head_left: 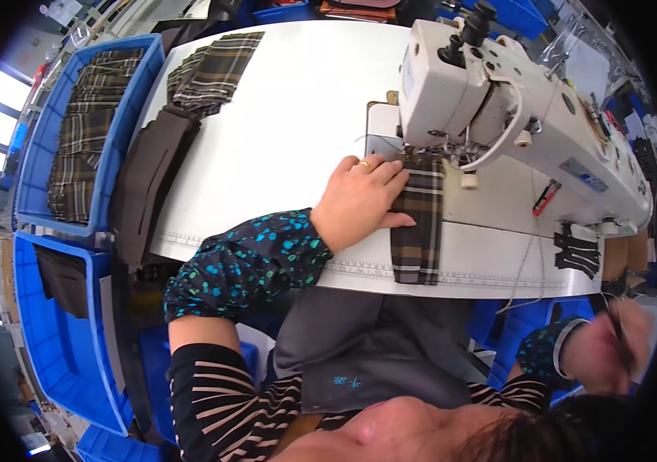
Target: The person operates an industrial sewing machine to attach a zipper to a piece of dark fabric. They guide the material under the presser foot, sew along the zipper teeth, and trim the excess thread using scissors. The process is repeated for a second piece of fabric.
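Note:
My left hand (367, 196) lies palm down with fingers flat on a folded brown, black and white plaid fabric piece (423, 223), thumb apart at its left edge. The fabric's far end sits under the needle area of a white sewing machine (451, 92); its near end reaches the table's front edge. At the lower right, off the table, my right hand (605, 346) is blurred by motion. Its fingers are closed around a thin dark strip (619, 331), whose kind I cannot make out. Small black pieces (577, 252) lie near the table's right front corner.
Plaid pieces (217, 73) and dark brown fabric (155, 177) lie along the white table's (290, 100) left side. A blue crate (105, 177) of plaid pieces stands beyond; another blue crate (66, 354) holds dark cloth. A red-handled tool (546, 198) rests by the machine.

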`<action>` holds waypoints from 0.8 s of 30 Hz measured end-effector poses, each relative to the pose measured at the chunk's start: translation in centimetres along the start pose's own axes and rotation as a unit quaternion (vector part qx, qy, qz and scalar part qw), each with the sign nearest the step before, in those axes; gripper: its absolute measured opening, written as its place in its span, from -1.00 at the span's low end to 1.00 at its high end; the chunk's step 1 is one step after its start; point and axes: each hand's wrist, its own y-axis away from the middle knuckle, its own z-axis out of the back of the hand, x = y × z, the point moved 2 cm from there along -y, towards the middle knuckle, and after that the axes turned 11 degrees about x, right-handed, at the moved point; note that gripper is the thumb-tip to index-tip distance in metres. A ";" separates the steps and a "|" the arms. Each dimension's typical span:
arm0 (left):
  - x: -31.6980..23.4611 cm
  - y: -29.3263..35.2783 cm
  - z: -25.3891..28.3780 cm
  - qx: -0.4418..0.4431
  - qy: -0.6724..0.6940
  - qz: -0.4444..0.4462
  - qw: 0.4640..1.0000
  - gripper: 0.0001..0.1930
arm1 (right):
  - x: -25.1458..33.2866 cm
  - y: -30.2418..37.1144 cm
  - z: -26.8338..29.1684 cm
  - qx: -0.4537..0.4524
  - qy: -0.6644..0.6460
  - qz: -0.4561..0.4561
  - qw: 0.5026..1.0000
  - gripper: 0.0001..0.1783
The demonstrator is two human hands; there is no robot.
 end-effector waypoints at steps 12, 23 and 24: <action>0.3 1.0 0.4 0.011 -0.006 0.020 1.000 -0.34 | -9.2 3.5 -20.8 0.266 0.134 0.138 0.944 -0.60; -0.2 0.3 1.6 0.108 0.095 0.088 0.986 -0.19 | -10.4 6.3 -23.0 0.310 0.152 0.053 0.937 -0.62; -0.4 0.4 1.6 0.089 0.089 0.075 0.989 -0.18 | -10.4 6.3 -22.9 0.317 0.152 0.049 0.935 -0.62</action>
